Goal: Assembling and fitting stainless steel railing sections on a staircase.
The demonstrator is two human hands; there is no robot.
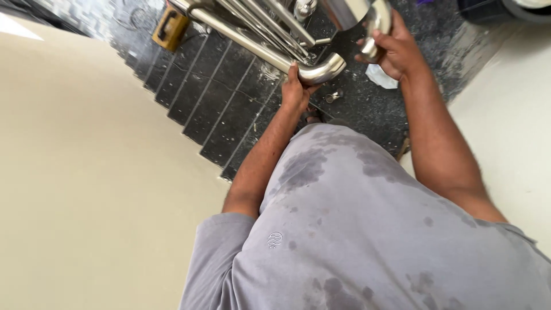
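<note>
Hands grip polished steel railing at the top of the view. The left hand (pixel 297 92) presses up under the shiny curved stainless-steel handrail elbow (pixel 321 72), thumb and fingers closed around the bend where the long round handrail tube (pixel 229 31) ends. The right hand (pixel 393 51), at about one o'clock from the left, is wrapped tight around a second polished steel pipe bend (pixel 376 26), fingers curled over its outer curve. The two bends sit near each other; whether they touch cannot be told.

Thinner steel rails (pixel 270 23) run parallel to the tube toward eleven o'clock. Below them lie dark speckled stone steps (pixel 212 92), descending toward ten o'clock. A yellow-brown boxy tool (pixel 170 28) rests on a step at eleven o'clock. A crumpled white cloth (pixel 381 76) lies on the dark landing just under the right hand, and small metal fittings (pixel 333 96) sit beside the left wrist. Cream plaster wall (pixel 86 172) fills nine o'clock. The person's grey, damp-stained T-shirt (pixel 356 229) fills six o'clock.
</note>
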